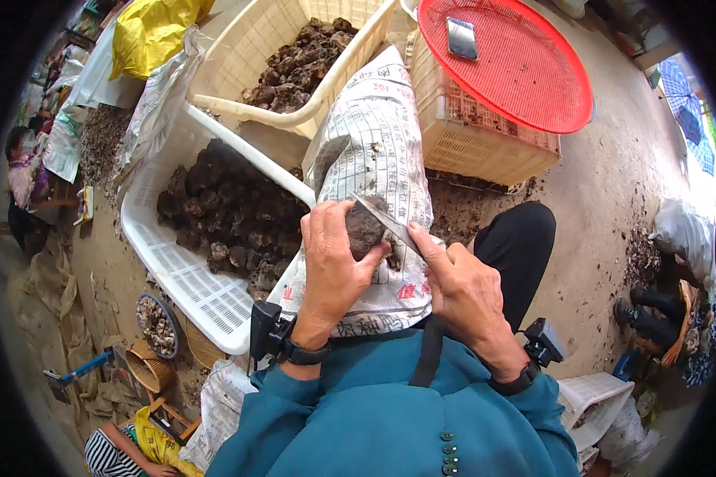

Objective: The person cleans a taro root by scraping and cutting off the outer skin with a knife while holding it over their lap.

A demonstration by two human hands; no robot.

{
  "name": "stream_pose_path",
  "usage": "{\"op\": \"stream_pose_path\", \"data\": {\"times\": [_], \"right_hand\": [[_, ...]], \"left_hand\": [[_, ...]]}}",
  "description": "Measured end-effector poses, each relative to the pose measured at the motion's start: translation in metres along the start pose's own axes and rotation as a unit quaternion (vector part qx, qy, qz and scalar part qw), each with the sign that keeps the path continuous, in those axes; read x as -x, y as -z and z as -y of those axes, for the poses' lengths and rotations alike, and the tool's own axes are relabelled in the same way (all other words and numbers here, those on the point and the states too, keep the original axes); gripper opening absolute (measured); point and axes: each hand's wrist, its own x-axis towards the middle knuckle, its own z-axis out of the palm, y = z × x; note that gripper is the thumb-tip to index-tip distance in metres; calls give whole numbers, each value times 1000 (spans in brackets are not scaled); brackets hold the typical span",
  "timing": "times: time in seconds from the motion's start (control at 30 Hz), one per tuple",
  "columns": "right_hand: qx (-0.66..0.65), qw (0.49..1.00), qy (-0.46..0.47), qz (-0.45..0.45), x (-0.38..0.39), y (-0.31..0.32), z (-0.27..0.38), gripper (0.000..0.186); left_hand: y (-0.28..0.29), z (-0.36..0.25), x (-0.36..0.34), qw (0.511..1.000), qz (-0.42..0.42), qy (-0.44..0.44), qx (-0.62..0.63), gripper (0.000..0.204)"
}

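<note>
My left hand (332, 266) grips a rough, dark brown lump (363, 230) in the middle of the view, thumb along its lower edge. A knife (385, 213) lies slanted across the top of the lump, its handle in my right hand (465, 298), whose fingers are closed round it. Under both hands, over my lap, a white woven sack (374, 143) with printed markings is spread. Left of it, a white plastic crate (147, 230) holds many dark lumps (207, 199).
A cream basket (215, 75) holds more lumps. A red sieve (509, 87) with a phone (461, 38) rests on a crate (485, 151). A bowl (157, 322) and wicker baskets (147, 366) stand left. Other people (20, 179) are at the left, lower left (119, 449) and right (652, 314).
</note>
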Motion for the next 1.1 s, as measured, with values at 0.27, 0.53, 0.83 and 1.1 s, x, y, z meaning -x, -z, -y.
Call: {"op": "stream_pose_path", "data": {"times": [0.27,0.53,0.83,1.1], "right_hand": [[-83,994,59,42,7,11,-16,65],[-84,993,44,64,14,11,-15,64],[-36,999,24,30,12,13,-5,67],[-73,997,6,22,14,10,-8,67]], "left_hand": [[0,1,7,1000,-4,-13,20,76],[2,-2,7,1000,1,5,14,76],[4,-7,11,1000,18,8,0,79],[23,0,10,991,87,7,103,80]]}}
